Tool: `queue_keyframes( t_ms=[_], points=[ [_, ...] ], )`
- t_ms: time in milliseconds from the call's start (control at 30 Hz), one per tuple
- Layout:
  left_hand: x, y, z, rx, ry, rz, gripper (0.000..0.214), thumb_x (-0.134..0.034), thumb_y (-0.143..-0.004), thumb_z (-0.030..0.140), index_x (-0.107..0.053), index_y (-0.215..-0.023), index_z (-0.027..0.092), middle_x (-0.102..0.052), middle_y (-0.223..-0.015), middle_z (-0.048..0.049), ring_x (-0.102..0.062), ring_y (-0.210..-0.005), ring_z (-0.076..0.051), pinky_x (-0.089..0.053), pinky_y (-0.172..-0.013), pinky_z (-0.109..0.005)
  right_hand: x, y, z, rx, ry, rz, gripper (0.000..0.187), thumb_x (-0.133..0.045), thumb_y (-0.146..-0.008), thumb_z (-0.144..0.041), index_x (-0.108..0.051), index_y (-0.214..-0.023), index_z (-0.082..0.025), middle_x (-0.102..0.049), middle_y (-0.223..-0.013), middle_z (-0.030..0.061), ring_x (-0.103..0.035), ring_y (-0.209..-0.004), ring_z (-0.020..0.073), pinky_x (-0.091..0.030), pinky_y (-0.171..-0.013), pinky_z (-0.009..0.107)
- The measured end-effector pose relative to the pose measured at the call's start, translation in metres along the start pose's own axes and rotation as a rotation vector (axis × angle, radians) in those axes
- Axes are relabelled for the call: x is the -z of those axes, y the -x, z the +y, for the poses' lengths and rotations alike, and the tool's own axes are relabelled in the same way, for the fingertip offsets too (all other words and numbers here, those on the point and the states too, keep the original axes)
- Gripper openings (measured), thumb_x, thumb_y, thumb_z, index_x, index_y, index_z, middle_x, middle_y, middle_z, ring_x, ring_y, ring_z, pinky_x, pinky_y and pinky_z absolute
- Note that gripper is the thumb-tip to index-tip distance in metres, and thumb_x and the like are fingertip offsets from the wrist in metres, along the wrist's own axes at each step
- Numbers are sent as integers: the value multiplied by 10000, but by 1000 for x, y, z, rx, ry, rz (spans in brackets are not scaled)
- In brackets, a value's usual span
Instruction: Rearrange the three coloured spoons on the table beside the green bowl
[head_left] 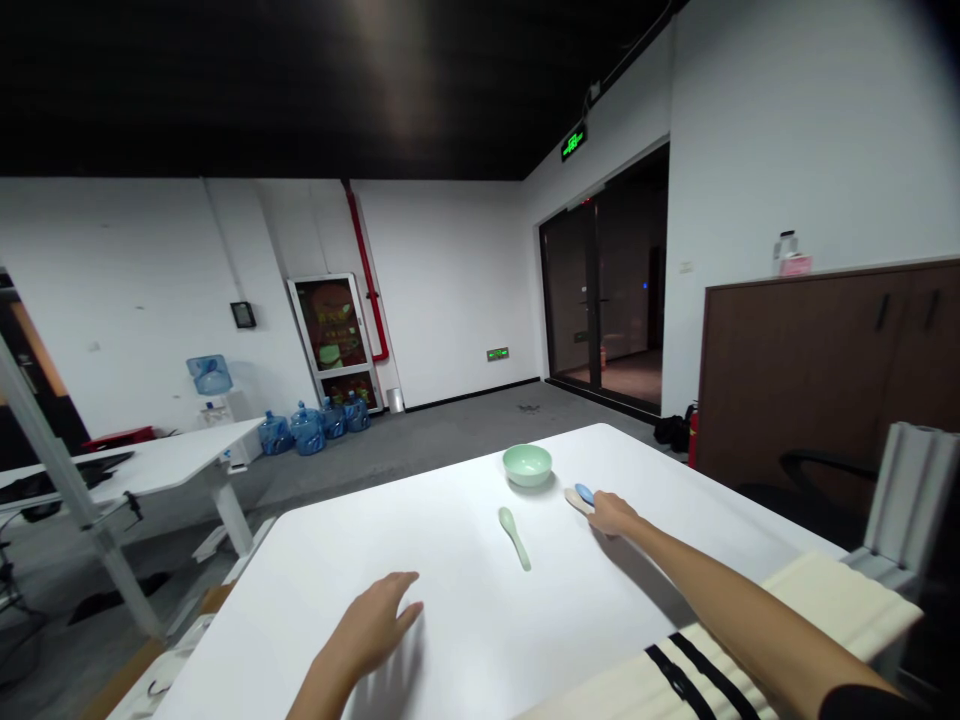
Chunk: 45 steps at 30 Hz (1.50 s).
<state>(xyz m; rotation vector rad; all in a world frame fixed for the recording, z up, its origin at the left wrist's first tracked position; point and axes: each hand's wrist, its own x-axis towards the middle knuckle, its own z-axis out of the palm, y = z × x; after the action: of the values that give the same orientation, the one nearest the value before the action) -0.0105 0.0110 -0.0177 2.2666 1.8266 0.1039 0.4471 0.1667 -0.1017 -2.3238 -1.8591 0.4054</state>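
Reaching across the desk (450, 480), the right grip (611, 513) curls closed onto a blue spoon (584, 493) and a cream spoon (577, 502), just beside a mint-green bowl (527, 465). The left grip (371, 625) is spread open, with a mint-green spoon (514, 537) between the hands.

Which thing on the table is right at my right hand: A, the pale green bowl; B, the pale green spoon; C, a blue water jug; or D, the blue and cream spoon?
D. Your right hand sits at the blue and cream spoon, while the pale green bowl and the pale green spoon lie apart from it on the white table.
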Motion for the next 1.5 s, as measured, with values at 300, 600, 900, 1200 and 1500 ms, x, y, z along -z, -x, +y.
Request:
queue_keyframes(
  t_ms=[300,600,900,1200,1500],
  points=[
    [3,1,5,-10,2,-3,587,-389,-877,542,-505,-1363,236,-511,-1432,-52,-475,-1299,-248,-368,-1078,-380,16,1,7,-75,-3,159,298,-537,-841,-347,-658,-1011,-135,-667,-1096,180,-649,-981,287,-436,-694,299],
    [-1,-1,2,-15,23,-4,601,-388,-874,564,-505,-1362,232,-517,-1425,-56,-483,-1290,-261,-378,-1067,-390,6,-6,23,-100,1,89,290,-613,-780,-259,-644,-1034,-124,-657,-1096,177,-650,-980,295,-447,-699,304],
    [2,1,3,2,10,-17,601,-384,-877,557,-496,-1369,232,-504,-1437,-54,-471,-1302,-259,-365,-1076,-379,17,0,13,-98,-26,139,248,-553,-824,-270,-642,-1013,-138,-653,-1102,175,-647,-973,288,-429,-677,298],
    [-1,0,-3,-3,41,5,595,-407,-859,571,-517,-1348,252,-518,-1425,-50,-478,-1295,-266,-370,-1071,-389,29,18,-40,55,-55,56,216,-641,-740,-335,-649,-847,-148,-693,-945,141,-668,-807,232,-402,-598,260],
    [1,2,0,-8,23,1,590,-401,-870,559,-505,-1361,248,-507,-1434,-51,-472,-1301,-261,-369,-1068,-383,8,36,-77,133,2,11,237,-650,-705,-283,-632,-899,-147,-665,-1041,134,-650,-890,235,-402,-597,249]
  ],
)
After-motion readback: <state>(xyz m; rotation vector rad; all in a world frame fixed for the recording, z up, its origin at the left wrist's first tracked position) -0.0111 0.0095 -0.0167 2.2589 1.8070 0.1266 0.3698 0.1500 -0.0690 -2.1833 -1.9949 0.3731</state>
